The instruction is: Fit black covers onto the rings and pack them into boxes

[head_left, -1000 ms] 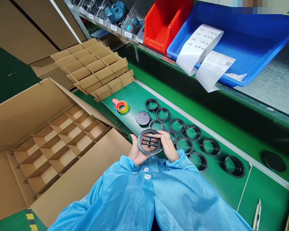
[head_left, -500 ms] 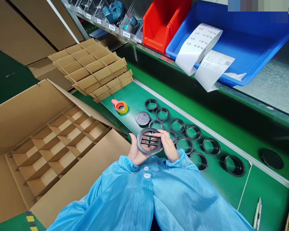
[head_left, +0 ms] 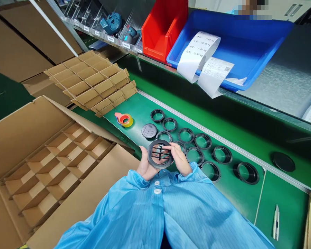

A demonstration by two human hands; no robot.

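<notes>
We hold a round black grille point(head_left: 159, 154), a ring with slats across its opening, up in front of our chest, just above the near edge of the green table point(head_left: 150, 107). Our left hand point(head_left: 144, 166) cups it from the left and below, fingers clenched around its rim. Our right hand point(head_left: 180, 159) grips the right side, its fingers point(head_left: 168, 148) reaching over the top of the rim onto the slats. Both arms are in light blue sleeves point(head_left: 155, 207).

Just beyond the grille, on the table, black rings point(head_left: 201, 141) lie in two loose rows running from the middle off to the right, each one open in the centre and showing the green surface. Left of them sits a grey round cap point(head_left: 149, 131), and farther left a roll of yellow tape point(head_left: 125, 119) on a red holder. A black disc point(head_left: 283, 162) lies alone, well apart at the far right. A small cutter point(head_left: 275, 218) rests near the right edge.

To our left stands an open cardboard box point(head_left: 28, 128) with a cardboard divider grid inside; a second, folded divider point(head_left: 93, 81) lies beyond it. On the far shelf sit a red bin point(head_left: 163, 31) and a blue tray point(head_left: 238, 45) with paper labels point(head_left: 197, 55) hanging over its front wall.
</notes>
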